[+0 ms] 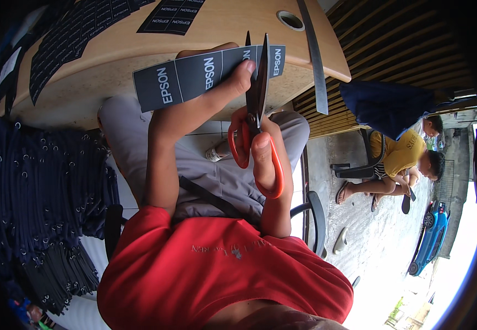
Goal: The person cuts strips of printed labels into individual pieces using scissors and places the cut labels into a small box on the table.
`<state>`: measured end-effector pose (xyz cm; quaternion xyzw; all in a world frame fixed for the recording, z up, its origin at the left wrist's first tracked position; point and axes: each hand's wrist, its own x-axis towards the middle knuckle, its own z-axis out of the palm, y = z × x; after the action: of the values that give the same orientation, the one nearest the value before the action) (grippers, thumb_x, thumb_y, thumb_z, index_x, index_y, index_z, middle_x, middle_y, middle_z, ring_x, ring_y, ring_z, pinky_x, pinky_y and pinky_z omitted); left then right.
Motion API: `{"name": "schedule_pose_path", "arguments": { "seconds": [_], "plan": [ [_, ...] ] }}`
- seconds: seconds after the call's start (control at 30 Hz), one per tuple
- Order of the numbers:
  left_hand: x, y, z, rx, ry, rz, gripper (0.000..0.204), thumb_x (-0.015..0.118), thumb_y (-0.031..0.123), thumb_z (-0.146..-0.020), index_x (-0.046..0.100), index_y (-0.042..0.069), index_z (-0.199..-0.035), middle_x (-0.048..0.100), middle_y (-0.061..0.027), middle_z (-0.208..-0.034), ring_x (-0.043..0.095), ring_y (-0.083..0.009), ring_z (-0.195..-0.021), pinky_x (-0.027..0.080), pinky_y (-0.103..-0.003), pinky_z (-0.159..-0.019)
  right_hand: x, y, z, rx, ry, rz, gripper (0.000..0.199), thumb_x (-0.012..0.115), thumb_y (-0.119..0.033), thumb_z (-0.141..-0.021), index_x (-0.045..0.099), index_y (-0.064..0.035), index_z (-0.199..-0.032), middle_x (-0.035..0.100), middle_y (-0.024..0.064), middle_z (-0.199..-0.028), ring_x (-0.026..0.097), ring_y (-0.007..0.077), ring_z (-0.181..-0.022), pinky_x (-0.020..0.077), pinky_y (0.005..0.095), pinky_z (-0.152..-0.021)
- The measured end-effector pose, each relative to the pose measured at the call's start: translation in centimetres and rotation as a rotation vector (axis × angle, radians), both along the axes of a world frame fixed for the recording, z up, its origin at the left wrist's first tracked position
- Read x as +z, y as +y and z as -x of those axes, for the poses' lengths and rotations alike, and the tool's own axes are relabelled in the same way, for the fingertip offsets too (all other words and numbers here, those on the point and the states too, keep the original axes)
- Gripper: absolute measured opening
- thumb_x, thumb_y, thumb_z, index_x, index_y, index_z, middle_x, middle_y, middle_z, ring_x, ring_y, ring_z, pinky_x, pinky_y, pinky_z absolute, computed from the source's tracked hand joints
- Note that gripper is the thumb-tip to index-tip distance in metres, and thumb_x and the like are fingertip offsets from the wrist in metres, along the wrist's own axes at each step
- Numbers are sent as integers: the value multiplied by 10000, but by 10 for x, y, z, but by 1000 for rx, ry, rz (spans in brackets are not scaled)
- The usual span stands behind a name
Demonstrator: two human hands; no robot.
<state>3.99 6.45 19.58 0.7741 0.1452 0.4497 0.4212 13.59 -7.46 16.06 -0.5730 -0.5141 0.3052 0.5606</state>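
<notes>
My left hand (232, 87) pinches a dark grey strip of printed labels (189, 75), with its thumb on the front and fingers behind. Thin pale lines divide the strip into sections. In my right hand (268, 146) is a pair of scissors (259, 93) with orange-red handles and dark blades, my thumb through one loop. The blades point up and stand slightly apart at the strip's right part, close to my left thumb. One blade passes in front of the strip; how the other lies against it is partly hidden.
The wooden table (238, 27) holds black label sheets (170, 16), a long grey flat strip (314, 55) and a round cable hole (290, 21). Dark blue straps with metal rings (40, 181) hang at left. Two people (398, 151) sit outside at right, near a blue car (430, 236).
</notes>
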Motion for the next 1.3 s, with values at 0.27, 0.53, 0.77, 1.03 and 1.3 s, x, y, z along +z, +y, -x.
{"name": "schedule_pose_path", "arguments": {
  "seconds": [0.27, 0.53, 0.77, 1.03, 1.3],
  "plan": [
    [-1, 0, 1, 9, -49, -36, 241, 641, 220, -892, 593, 28, -755, 532, -57, -548, 488, -127, -461, 409, -296, -497, 7, -1, 2, 6, 41, 26, 582, 412, -554, -950, 502, 8, -832, 452, 96, -621, 447, 216, -569, 367, 340, -556],
    [-1, -2, -1, 8, -52, -11, 250, 653, 221, -885, 598, 24, -744, 536, -57, -552, 492, -132, -462, 413, -299, -498, 11, -1, 3, -29, 26, 38, 565, 414, -532, -961, 509, 7, -817, 447, 78, -582, 432, 193, -539, 360, 332, -535],
    [-4, -1, 0, 51, -53, -60, 235, 671, 240, -882, 646, 27, -786, 593, -45, -591, 545, -116, -495, 440, -271, -515, 7, -1, 2, -26, 48, 34, 586, 396, -541, -968, 513, 9, -806, 450, 76, -577, 426, 178, -532, 352, 328, -519],
    [-3, -2, 0, 24, -57, 37, 232, 695, 251, -869, 673, 23, -836, 623, -45, -620, 574, -96, -536, 457, -265, -542, 9, -1, 5, -53, 55, 46, 591, 384, -532, -978, 517, 12, -789, 431, 68, -562, 405, 163, -529, 343, 320, -512],
    [-1, -3, 2, 38, -64, 21, 219, 698, 237, -865, 680, 19, -850, 625, -42, -622, 577, -98, -539, 459, -266, -545, 11, -1, 7, -72, 48, 59, 549, 402, -482, -988, 518, 11, -775, 433, 62, -556, 405, 159, -519, 343, 318, -506]
  ]
}}
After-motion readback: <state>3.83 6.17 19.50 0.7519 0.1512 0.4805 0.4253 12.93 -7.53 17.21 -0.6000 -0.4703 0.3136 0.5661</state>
